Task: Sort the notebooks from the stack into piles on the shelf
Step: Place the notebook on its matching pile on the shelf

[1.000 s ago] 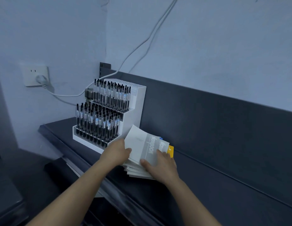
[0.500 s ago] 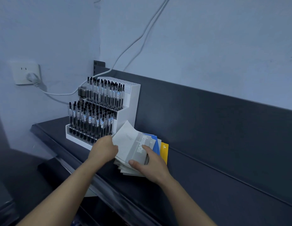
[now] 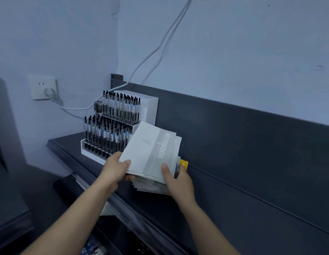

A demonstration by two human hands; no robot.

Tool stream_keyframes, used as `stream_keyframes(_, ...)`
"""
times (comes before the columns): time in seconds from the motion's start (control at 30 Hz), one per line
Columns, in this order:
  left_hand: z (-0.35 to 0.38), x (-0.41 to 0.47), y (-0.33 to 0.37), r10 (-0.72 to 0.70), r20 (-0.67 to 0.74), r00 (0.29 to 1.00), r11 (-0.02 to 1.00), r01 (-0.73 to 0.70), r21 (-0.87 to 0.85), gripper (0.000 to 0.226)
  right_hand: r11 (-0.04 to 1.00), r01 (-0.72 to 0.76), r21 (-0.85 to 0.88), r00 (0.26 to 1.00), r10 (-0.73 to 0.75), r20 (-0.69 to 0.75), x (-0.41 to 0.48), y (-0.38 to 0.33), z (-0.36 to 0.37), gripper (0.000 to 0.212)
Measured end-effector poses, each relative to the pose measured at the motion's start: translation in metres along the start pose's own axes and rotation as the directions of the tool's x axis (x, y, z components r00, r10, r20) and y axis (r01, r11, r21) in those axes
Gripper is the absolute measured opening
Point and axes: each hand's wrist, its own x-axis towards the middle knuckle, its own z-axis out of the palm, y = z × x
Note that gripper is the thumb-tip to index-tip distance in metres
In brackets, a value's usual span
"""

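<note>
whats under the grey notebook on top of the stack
More notebooks: a stack of pale edges shows below the grey notebook, with a yellow corner at its right. Their covers and number are hidden by it, the left hand and the right hand.

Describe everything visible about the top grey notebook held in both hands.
The top notebook is thin, with a pale grey, paper-like cover, a darker grey band bearing white lettering, and a block of fine print too small to read. It tilts, far edge raised, above the stack on the dark shelf, its far corner overlapping the white pen rack in view. The left hand pinches its near left corner, thumb on top; the right hand presses its thumb on the band. Another grey cover lies beneath.
</note>
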Motion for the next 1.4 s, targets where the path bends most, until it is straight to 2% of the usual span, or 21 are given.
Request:
stream_keyframes(0.07, 0.007, -0.012, 0.000, 0.016, 0.008, 1.000, 1.000, -0.016, -0.025, 0.021, 0.997, 0.007, 0.073, 1.000, -0.009, 0.025, -0.010, -0.006, -0.009, 0.038)
stream_keyframes(0.13, 0.015, -0.029, 0.000, 0.046, 0.024, 0.999, 0.998, -0.045, -0.039, 0.026, 0.996, 0.038, 0.079, 0.999, -0.038, -0.001, -0.019, -0.010, -0.018, 0.040)
stream_keyframes(0.3, 0.035, -0.066, -0.004, 0.121, 0.043, 0.992, 0.990, -0.124, 0.071, 0.019, 0.994, 0.106, -0.033, 0.993, -0.108, -0.055, -0.041, -0.008, -0.042, 0.044)
stream_keyframes(0.57, 0.069, -0.117, -0.010, 0.213, 0.112, 0.971, 0.958, -0.230, 0.172, 0.022, 0.955, 0.147, -0.257, 0.972, -0.188, -0.142, -0.078, 0.006, -0.085, 0.035)
stream_keyframes(0.73, 0.085, -0.143, -0.018, 0.244, 0.187, 0.952, 0.938, -0.280, 0.202, 0.021, 0.929, 0.096, -0.357, 0.963, -0.177, -0.203, -0.109, 0.014, -0.108, 0.034)
stream_keyframes(0.87, 0.093, -0.172, -0.026, 0.277, 0.252, 0.927, 0.913, -0.336, 0.233, 0.030, 0.919, 0.058, -0.390, 0.940, -0.182, -0.289, -0.140, 0.021, -0.124, 0.029)
stream_keyframes(1.1, 0.110, -0.225, -0.040, 0.255, 0.353, 0.900, 0.895, -0.358, 0.266, 0.035, 0.905, -0.071, -0.420, 0.936, -0.085, -0.341, -0.201, 0.033, -0.163, 0.025)
stream_keyframes(1.4, 0.166, -0.302, -0.036, 0.303, 0.490, 0.817, 0.859, -0.457, 0.232, 0.036, 0.867, -0.173, -0.468, 0.881, -0.076, -0.466, -0.264, 0.056, -0.237, 0.029)
